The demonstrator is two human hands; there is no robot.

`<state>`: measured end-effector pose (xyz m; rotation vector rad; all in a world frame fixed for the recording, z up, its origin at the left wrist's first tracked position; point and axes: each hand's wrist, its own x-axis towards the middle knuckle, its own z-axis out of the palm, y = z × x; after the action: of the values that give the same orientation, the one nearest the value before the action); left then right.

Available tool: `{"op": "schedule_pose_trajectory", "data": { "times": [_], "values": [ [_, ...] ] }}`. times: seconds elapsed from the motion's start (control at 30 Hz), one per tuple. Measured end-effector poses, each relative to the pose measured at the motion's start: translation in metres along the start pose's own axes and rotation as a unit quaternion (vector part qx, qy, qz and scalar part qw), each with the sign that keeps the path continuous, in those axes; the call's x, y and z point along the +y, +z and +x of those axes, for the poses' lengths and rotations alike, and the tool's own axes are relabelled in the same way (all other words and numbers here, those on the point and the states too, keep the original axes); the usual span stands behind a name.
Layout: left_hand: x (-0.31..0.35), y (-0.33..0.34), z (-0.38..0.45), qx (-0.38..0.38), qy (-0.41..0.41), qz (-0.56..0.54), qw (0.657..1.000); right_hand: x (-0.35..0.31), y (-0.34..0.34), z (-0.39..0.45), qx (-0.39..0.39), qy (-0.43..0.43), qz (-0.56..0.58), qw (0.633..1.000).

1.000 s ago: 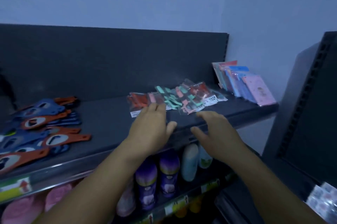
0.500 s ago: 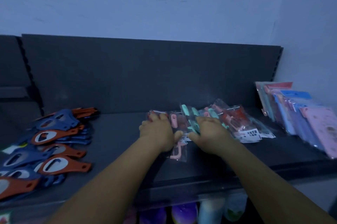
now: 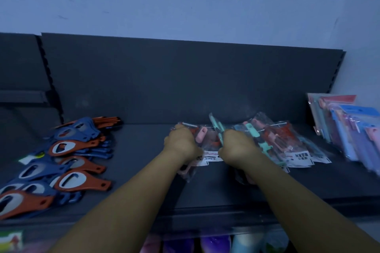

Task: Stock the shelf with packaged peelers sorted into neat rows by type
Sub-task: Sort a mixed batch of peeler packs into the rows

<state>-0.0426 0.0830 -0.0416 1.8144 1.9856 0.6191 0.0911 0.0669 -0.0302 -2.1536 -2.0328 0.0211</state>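
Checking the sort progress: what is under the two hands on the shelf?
Clear-bagged peelers, pink, teal and red, lie overlapping beneath the left hand and right hand. White labels show between the wrists. The packets directly under the palms are covered.

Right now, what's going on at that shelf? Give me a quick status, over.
Left hand and right hand both gripping packets in the peeler pile. Pile still jumbled, no neat rows. Bottle openers left, upright packs right; nothing blocking.
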Motion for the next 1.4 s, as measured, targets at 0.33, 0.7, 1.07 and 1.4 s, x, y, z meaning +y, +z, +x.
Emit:
{"op": "schedule_pose_trajectory", "data": {
  "times": [0.33,0.7,1.07,1.4],
  "values": [
    [0.001,-0.012,-0.012,-0.027,-0.003,-0.074,0.997,-0.016,0.008,-0.005,0.016,0.048,0.077,0.996],
    [-0.009,-0.013,-0.009,0.029,0.018,-0.155,0.987,-0.016,0.008,-0.006,0.081,0.103,0.152,0.980],
    [-0.003,-0.024,-0.030,0.056,0.102,-0.243,0.963,-0.018,-0.003,-0.027,0.159,0.104,0.252,0.949],
    [0.032,-0.042,-0.103,0.058,0.259,-0.238,0.934,0.001,-0.040,-0.117,0.302,0.135,0.290,0.898]
  ]
}}
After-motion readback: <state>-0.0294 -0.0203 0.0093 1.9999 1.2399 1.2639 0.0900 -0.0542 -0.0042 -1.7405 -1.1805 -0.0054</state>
